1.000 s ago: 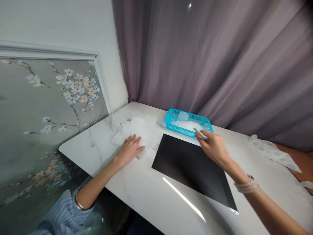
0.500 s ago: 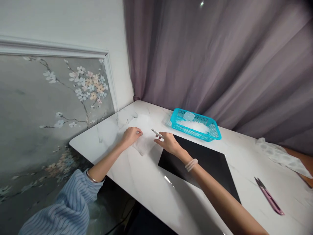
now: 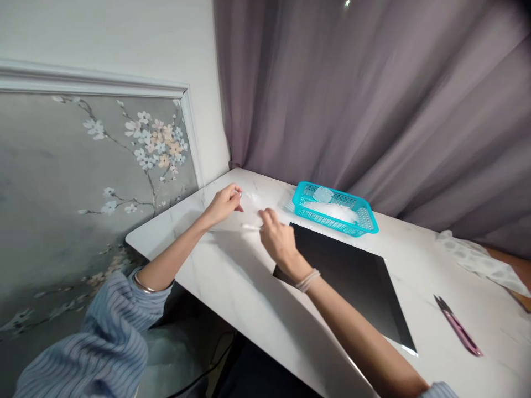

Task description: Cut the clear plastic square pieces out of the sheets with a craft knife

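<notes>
- Left hand (image 3: 224,204): above the white marbled table (image 3: 236,287), fingers curled in, thumb and fingertips close together. Narrow grip; can't tell if anything is pinched in it. Area by the fingertips is pale and washed out.
- Right hand (image 3: 277,240): fingers closed around a slim white tool (image 3: 250,227), one end sticking out toward the left hand. Blurred, tip detail unreadable.
- Slim white tool sits between the two hands, over the table, left of the black sheet (image 3: 357,287).
- Hands near each other, not touching. Right wrist and forearm pass over the black sheet's left part.
- Turquoise basket (image 3: 332,225): behind the black sheet, near the curtain (image 3: 315,99). Holds a white heap (image 3: 332,211) plus a pale translucent piece (image 3: 323,194) at the back.
- Pink-handled snips (image 3: 458,327): flat on table, right of the black sheet.
- Patterned white cloth (image 3: 477,258): far right, crumpled.
</notes>
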Demonstrator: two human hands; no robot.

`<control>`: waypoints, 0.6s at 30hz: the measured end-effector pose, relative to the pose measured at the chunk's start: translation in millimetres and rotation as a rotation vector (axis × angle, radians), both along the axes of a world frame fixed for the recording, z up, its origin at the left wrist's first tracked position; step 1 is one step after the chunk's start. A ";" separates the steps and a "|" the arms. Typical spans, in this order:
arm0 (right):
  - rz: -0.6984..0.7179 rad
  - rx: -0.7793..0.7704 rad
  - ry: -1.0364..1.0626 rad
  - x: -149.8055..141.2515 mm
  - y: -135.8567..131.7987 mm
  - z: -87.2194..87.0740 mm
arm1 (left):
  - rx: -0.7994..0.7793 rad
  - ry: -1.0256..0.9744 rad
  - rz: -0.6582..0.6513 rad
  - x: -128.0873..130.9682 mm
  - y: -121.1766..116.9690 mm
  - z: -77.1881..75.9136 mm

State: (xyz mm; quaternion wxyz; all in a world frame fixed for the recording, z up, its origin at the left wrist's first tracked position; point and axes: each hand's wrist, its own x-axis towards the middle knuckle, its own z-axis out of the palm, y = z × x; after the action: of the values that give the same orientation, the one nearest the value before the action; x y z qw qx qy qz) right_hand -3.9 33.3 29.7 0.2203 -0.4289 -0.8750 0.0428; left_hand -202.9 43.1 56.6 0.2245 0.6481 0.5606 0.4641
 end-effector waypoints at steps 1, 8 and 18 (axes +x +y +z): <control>-0.032 0.026 0.048 5.9 8.7 11.3 | 0.027 -0.037 -0.008 3.3 1.0 12.7; -0.095 0.137 0.445 30.3 36.3 91.2 | 0.293 -0.157 -0.116 44.2 -4.7 110.8; 0.414 -0.818 0.776 72.7 12.0 90.6 | 0.865 0.145 -0.041 111.5 -46.0 203.8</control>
State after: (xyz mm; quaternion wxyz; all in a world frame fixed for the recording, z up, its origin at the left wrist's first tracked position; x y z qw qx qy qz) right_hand 68.8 45.3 120.3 0.3278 -0.2525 -0.7085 0.5717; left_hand -91.4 -2.9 260.4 -0.0985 0.7242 0.3160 0.6049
